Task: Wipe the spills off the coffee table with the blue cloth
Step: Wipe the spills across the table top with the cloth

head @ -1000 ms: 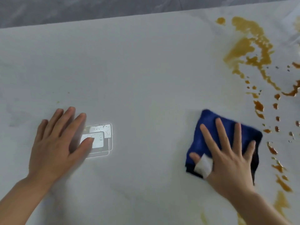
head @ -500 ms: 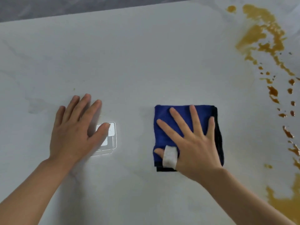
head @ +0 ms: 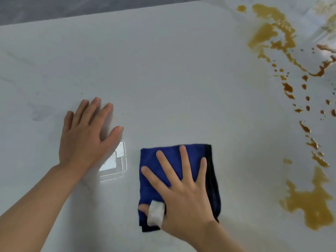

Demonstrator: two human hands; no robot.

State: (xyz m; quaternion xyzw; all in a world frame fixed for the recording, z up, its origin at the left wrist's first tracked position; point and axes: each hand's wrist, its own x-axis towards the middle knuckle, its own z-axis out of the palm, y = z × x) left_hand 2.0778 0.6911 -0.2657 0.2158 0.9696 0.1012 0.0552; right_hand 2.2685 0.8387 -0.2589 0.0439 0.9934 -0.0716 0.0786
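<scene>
A folded blue cloth (head: 151, 160) with a dark edge lies flat on the white coffee table (head: 163, 70), near its front middle. My right hand (head: 183, 193) presses down on it with straight, spread fingers; a white bandage wraps the thumb. My left hand (head: 85, 135) rests flat on the tabletop to the left of the cloth, fingers straight. Brown spills (head: 269, 31) run down the table's right side, from a large patch at the back right through several drops to a puddle (head: 309, 202) at the front right, well apart from the cloth.
A bright rectangular reflection (head: 116, 162) shines on the tabletop between my hands. The table's far edge (head: 109, 12) meets a grey floor at the top. A glossy clear thing (head: 327, 33) sits at the far right edge, too cropped to identify.
My right hand has slid the cloth leftward, away from the spills, then a little nearer the front edge. My left hand stays flat on the table.
</scene>
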